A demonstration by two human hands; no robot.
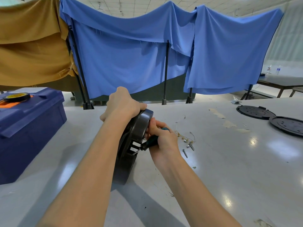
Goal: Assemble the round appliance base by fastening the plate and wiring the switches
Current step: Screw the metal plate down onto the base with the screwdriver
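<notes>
The dark round appliance base [131, 145] stands on its edge on the grey table [229, 169], tilted a little. My left hand [122, 104] grips its upper rim from above. My right hand [162, 138] holds a screwdriver [151, 141] with a dark green handle; its tip points into the slotted openings on the base's side. Loose screws [188, 148] and small wires with gold terminals [183, 136] lie on the table just right of my right hand. The inside face of the base is hidden from me.
A blue toolbox [27, 128] with a roll of black tape [17, 96] on its lid sits at the left. Two dark round plates [270, 117] lie at the far right. Blue and tan cloths [139, 54] hang behind the table's far edge.
</notes>
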